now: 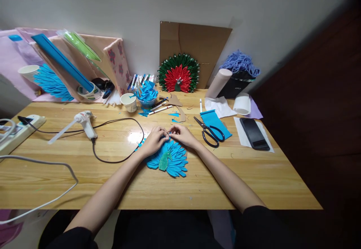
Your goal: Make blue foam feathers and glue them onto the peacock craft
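A peacock craft (180,155) of layered blue petals, with a green bird body (163,161) at its middle, lies flat on the wooden table. My left hand (154,140) rests over its upper left part, fingers bent and pressed together. From the other side my right hand (182,134) reaches the craft's far edge with thumb and fingers pinched. The fingertips of both hands nearly meet there; a little blue shows between them, but what they pinch is too small to make out. Black-handled scissors (210,131) lie to the right, partly on a blue sheet (210,120).
A white glue gun (87,125) lies left, its black cord looping close to my left hand. Behind are a tub of blue pieces (147,93), a paper cup (129,103) and a red-green peacock (178,74) against cardboard (208,44). A phone (254,134) lies right.
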A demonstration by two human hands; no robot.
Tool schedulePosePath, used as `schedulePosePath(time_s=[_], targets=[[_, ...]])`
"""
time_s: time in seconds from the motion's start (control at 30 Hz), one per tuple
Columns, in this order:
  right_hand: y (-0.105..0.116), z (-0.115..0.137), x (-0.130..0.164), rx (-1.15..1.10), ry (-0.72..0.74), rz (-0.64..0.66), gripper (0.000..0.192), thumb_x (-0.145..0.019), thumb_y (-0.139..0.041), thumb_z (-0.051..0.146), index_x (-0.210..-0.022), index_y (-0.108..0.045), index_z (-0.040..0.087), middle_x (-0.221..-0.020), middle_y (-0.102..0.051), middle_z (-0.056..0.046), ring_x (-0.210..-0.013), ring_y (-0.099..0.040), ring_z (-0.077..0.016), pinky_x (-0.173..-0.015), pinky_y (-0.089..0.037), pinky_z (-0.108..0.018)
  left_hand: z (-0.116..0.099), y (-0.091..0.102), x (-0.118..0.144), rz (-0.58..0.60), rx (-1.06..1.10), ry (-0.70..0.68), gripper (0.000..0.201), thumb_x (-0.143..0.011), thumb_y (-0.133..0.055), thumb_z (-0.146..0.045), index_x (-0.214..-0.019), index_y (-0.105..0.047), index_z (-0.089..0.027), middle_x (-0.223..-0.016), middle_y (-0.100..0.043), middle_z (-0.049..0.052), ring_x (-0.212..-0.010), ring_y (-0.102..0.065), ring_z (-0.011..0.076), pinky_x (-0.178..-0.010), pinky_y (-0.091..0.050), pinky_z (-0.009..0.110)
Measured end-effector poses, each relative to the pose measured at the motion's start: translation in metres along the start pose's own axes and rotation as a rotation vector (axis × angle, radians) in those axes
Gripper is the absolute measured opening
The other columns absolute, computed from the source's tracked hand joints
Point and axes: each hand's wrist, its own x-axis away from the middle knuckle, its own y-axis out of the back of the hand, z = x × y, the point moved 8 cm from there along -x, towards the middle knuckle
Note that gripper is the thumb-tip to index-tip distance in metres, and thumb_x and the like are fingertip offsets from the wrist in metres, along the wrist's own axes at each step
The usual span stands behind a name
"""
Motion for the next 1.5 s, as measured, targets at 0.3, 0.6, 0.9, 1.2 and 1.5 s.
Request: schedulePosePath(time_s=[0.3,0.6,0.9,1.2,1.5], targets=[[-0.001,0.000,0.002,-0.011,-0.005,-0.023,0.016,-0.069,-0.063,0.024,-0.082,-0.061,0.015,-0.068,-0.057,0.001,-0.059,-0.048,-0.0101,-0.055,-0.037,-0.021,0.005,-0.003,0.000,-0.001,0.000,0.017,0.008,-0.082,-0.053,-0.025,-0.081,-0.057,-0.019,-0.096,-0.055,0.005,-0.097,-0.049,0.0198,-0.088,-0.039,0.035],[0.001,-0.008,0.002,-0.010,-0.023,-0.034,0.022,-0.071,-0.063,0.029,-0.087,-0.060,0.015,-0.068,-0.055,0.001,-0.058,-0.046,-0.0099,-0.053,-0.036,-0.021,0.007,0.011,0.001,-0.062,-0.017,0.030,0.013,-0.084,-0.049,-0.028,-0.087,-0.057,-0.018,-0.095,-0.056,0.006,-0.096,-0.051,0.0193,-0.086,-0.040,0.034],[0.000,-0.009,0.003,-0.001,-0.039,-0.018,0.020,-0.071,-0.063,0.028,-0.086,-0.061,0.016,-0.069,-0.055,0.001,-0.058,-0.046,-0.0100,-0.051,-0.035,-0.021,0.039,0.026,0.007,-0.053,-0.091,0.194,0.014,-0.081,-0.051,-0.028,-0.088,-0.058,-0.018,-0.087,-0.059,0.005,-0.084,-0.056,0.0187,-0.073,-0.045,0.031],[-0.001,-0.001,0.003,0.029,-0.019,-0.014,0.014,-0.071,-0.060,0.025,-0.081,-0.062,0.015,-0.066,-0.054,0.001,-0.057,-0.046,-0.0094,-0.052,-0.036,-0.021,0.041,0.024,0.007,-0.056,-0.099,0.194,0.013,-0.079,-0.051,-0.024,-0.088,-0.059,-0.018,-0.086,-0.059,0.005,-0.084,-0.056,0.0188,-0.071,-0.045,0.030],[-0.002,-0.006,0.001,-0.121,-0.047,0.032,0.017,-0.075,-0.059,0.030,-0.083,-0.059,0.015,-0.072,-0.061,-0.001,-0.062,-0.052,-0.0112,-0.058,-0.038,-0.023,0.037,0.025,0.004,-0.061,-0.141,0.192,0.014,-0.082,-0.046,-0.023,-0.085,-0.059,-0.018,-0.085,-0.060,0.006,-0.085,-0.055,0.0197,-0.075,-0.044,0.032]])
